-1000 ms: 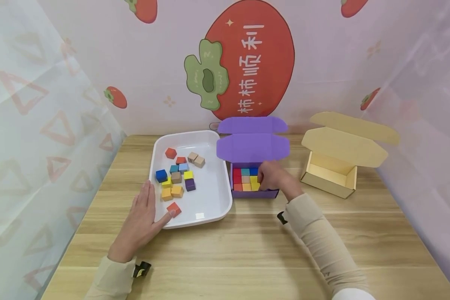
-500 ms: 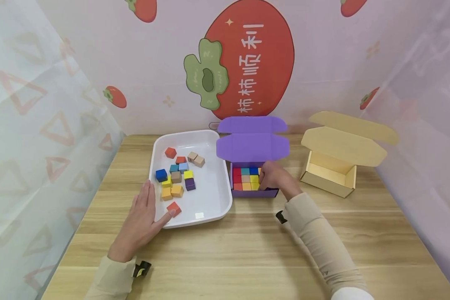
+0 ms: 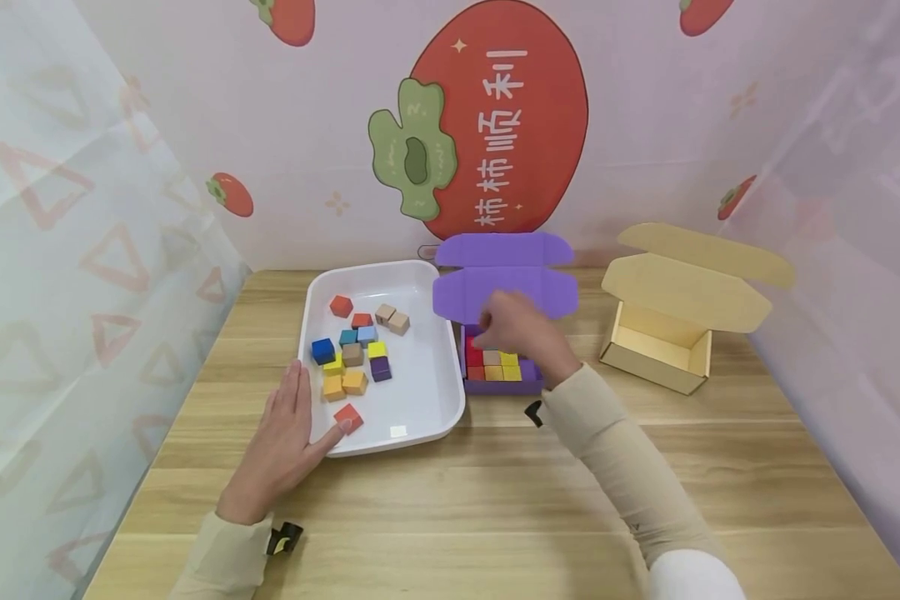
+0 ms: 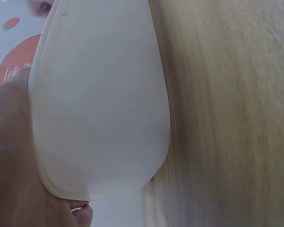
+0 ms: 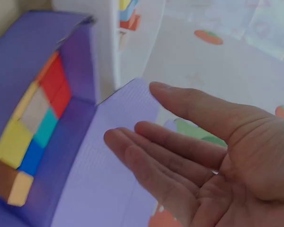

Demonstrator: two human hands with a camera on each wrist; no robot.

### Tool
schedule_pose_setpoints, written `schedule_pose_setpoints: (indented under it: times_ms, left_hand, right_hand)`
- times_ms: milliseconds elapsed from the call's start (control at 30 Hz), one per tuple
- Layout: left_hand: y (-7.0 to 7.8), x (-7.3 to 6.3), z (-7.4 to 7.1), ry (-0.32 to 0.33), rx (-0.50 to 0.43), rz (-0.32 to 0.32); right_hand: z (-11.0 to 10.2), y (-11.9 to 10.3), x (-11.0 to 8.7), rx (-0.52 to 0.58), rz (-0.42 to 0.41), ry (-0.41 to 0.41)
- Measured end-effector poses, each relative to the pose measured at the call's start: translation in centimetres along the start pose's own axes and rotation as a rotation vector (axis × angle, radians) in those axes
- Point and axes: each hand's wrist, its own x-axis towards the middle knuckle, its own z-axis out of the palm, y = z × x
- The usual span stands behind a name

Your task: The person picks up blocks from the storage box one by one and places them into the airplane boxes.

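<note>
My left hand point(image 3: 277, 437) rests along the left side of the white tray point(image 3: 420, 383), fingers straight, thumb over the near corner at a red block point(image 3: 348, 417). In the left wrist view the palm lies against the tray's outer side point(image 4: 99, 104). My right hand point(image 3: 521, 325) hovers above the purple box point(image 3: 502, 388), partly covering it in the head view. Seen from the right wrist, its fingers point(image 5: 165, 184) are loosely extended with nothing between them. Coloured cubes stand in rows inside the box, with an orange-and-brown one point(image 5: 12, 184) at the row's end.
Several loose cubes lie in the tray, including a blue one point(image 3: 322, 352), a purple one point(image 3: 380, 368) and two wooden ones point(image 3: 392, 319). A tan cardboard box point(image 3: 648, 371) stands at the right, its lid raised. A printed cloth point(image 3: 307, 125) hangs behind the table.
My right hand was down at the right end of the purple box; it has lifted and moved left, its fingers loosened. My left hand has stayed on the tray.
</note>
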Motion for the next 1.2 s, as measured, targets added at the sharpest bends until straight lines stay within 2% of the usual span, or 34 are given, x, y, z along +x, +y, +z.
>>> schedule_pose_setpoints:
  times_ms: [133, 233, 400, 533, 700, 867, 1033, 1200]
  left_hand:
    - [0.1, 0.0, 0.0, 0.006, 0.004, 0.004]
    - [0.0, 0.1, 0.0, 0.008, 0.009, 0.007]
    - [0.0, 0.2, 0.0, 0.005, 0.015, 0.008]
    - [0.0, 0.2, -0.1, 0.005, 0.015, 0.012]
    - [0.0, 0.0, 0.0, 0.005, 0.008, 0.009]
    - [-0.2, -0.1, 0.2, 0.011, 0.004, 0.008]
    - [-0.2, 0.0, 0.3, 0.02, 0.005, 0.01]
    - [-0.2, 0.1, 0.2, 0.016, 0.007, -0.001]
  right_hand:
    - [0.3, -3.0, 1.2, -0.022, -0.071, 0.026]
    - [0.8, -5.0, 2.6, -0.043, -0.088, 0.037]
    - [2.1, -7.6, 5.3, -0.062, -0.052, 0.047]
    - [3.7, -8.7, 7.4, -0.05, 0.001, 0.085]
    - [6.4, -9.3, 9.0, -0.022, 0.038, 0.136]
    - [8.7, -8.8, 10.1, -0.031, 0.066, 0.171]
    - [9.6, -8.2, 11.0, -0.047, 0.113, 0.182]
    - [10.3, -8.0, 11.7, -0.074, 0.112, 0.187]
